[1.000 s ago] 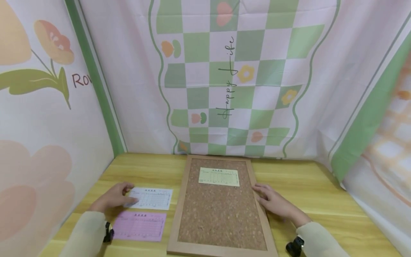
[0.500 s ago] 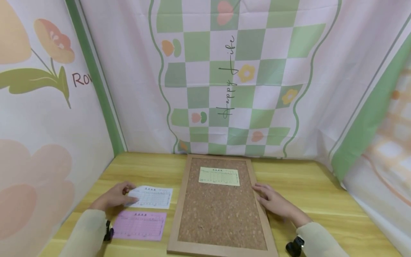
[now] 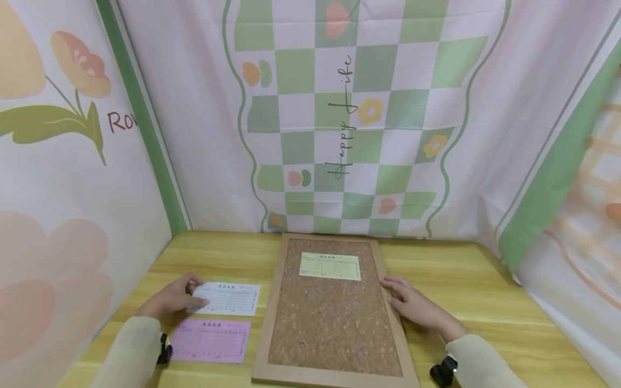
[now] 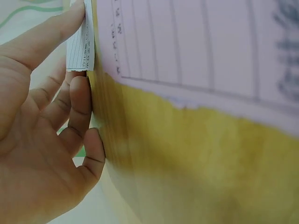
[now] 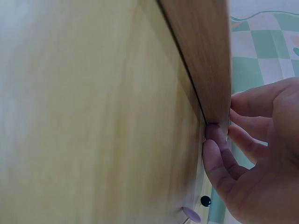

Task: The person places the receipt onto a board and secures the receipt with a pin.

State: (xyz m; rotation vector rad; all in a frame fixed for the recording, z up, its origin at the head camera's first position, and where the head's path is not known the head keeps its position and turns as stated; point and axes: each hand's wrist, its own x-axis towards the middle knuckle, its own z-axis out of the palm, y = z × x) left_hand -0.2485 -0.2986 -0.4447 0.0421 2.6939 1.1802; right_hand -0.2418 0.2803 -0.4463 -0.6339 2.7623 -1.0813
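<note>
On the table's left side lies a white printed form slip [image 3: 228, 299]. My left hand [image 3: 172, 296] holds its left end, the thumb on top of the paper and the other fingers at the edge. Just nearer to me is a pink form slip [image 3: 211, 340], seen close up in the left wrist view. A wood-framed cork board [image 3: 335, 323] lies in the middle, with a yellow form slip [image 3: 331, 266] on its upper part. My right hand [image 3: 419, 308] rests against the board's right frame edge, fingertips touching the wood.
The wooden table [image 3: 466, 285] meets a green-and-white checked curtain [image 3: 339, 151] behind the board. In the right wrist view, a black round-headed object [image 5: 205, 201] and a purple one [image 5: 191, 214] show beyond the fingers. Cloth with flowers [image 3: 53, 178] hangs at left.
Half a second ago the white slip's upper left corner looked lifted or bent; now it lies flatter. Both hands and the board stay where they were.
</note>
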